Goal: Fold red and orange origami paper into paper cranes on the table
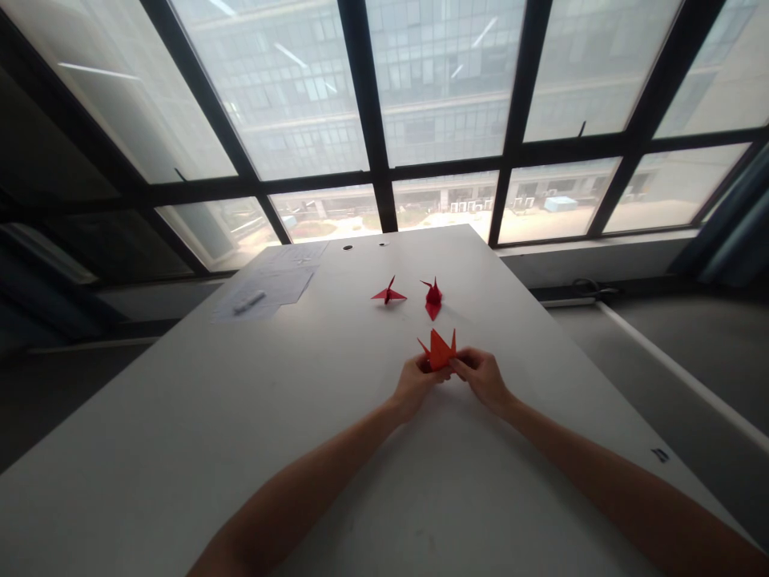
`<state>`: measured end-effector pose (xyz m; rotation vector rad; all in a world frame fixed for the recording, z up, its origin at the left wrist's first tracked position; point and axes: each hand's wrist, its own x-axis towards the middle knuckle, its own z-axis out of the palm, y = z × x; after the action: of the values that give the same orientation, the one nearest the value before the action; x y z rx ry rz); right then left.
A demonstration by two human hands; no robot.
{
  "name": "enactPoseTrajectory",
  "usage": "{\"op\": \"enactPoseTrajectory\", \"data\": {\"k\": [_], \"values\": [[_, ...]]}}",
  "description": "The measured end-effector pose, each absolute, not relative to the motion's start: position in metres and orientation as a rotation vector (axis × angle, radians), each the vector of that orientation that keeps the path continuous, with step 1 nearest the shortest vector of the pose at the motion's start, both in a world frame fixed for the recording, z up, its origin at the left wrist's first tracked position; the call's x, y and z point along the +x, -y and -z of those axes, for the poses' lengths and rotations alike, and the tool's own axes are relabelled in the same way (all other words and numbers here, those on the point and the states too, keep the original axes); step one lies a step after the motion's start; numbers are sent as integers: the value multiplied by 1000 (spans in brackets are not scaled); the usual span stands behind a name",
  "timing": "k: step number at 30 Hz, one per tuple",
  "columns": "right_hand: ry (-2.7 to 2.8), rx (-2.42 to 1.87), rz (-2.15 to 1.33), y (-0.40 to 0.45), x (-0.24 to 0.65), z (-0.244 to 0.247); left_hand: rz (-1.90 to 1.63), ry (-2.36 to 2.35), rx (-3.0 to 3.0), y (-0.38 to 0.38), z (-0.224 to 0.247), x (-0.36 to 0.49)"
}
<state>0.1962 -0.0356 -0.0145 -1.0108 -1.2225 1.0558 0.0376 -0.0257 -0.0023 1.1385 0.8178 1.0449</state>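
An orange folded paper piece [441,349] with two thin points sticking up at its sides is held just above the white table [240,433]. My left hand [414,383] grips its lower left side, fingers closed on it. The fingers of my right hand [481,377] pinch its lower right edge. Beyond my hands, a red paper crane [433,298] stands on the table, and another red paper crane [388,295] with spread wings lies to its left.
White paper sheets [288,280] lie at the far left of the table with a whitish crumpled or rolled item [249,302] on them. A small dark label [659,455] is near the right edge. Large windows rise behind the table's far edge.
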Motion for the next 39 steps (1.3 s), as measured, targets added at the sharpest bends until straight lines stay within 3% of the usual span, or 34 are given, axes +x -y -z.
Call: {"op": "enactPoseTrajectory", "data": {"k": [11,19,25,39], "values": [[1129,-1094,-930,33,200,18,-1073,-908,1136,24,7,36],[1222,-1075,-1084,37,198,16,-1076,-959,1304,22,7,34],[1300,-1117,-1086,39,199,14,-1343,-889,1306,11,-3,26],[1254,-1001,-1118,37,200,15,-1313,-786,1400,10,-5,24]]}}
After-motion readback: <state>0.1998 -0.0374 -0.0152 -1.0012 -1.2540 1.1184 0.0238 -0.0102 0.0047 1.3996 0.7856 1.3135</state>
